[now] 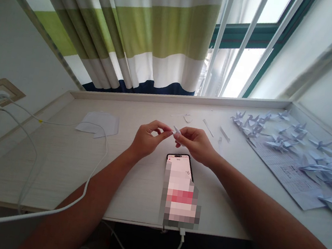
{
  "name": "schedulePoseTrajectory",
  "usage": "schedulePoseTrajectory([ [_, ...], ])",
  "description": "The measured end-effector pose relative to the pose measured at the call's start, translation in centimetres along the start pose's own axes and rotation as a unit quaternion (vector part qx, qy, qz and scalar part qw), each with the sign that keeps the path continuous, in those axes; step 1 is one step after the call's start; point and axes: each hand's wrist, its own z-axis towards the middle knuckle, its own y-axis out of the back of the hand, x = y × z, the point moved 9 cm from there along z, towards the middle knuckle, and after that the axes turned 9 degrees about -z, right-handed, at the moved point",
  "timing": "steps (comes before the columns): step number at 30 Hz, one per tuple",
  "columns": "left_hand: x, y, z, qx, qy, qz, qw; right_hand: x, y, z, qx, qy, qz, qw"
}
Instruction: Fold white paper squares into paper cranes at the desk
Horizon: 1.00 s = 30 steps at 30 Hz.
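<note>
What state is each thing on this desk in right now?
Folded white paper, small, pinched between both hands
Left hand, shut on the paper
Right hand, shut on the paper
Phone, lying flat, screen lit, partly pixelated
Charging cable, plugged into the phone's bottom end
Paper cranes, folded, lying on a printed sheet
Loose white paper, lying flat
Curtain, drawn across part of the window

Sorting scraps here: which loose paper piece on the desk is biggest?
The white sheet left of the left hand; the others, farther right, are narrow strips and small bits.
</note>
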Motion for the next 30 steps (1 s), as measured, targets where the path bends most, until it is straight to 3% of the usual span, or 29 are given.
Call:
schedulePoseTrajectory([
  [7, 0.2, -0.7, -0.6, -0.007, -0.006, -0.015, 1.0, 0.5, 0.4, 0.1, -0.037, 0.032, 0.004, 0.999],
  [17, 0.2, -0.6, -0.7, -0.029, 0.001, -0.035, 0.999, 0.5, 0.3, 0.0, -0.037, 0.044, 0.021, 0.998],
  [30, 1.7, -0.5, -0.5, -0.015, 0.056, -0.043, 0.997, 0.7, 0.6, -0.1, -0.053, 0.064, -0.032, 0.996],
])
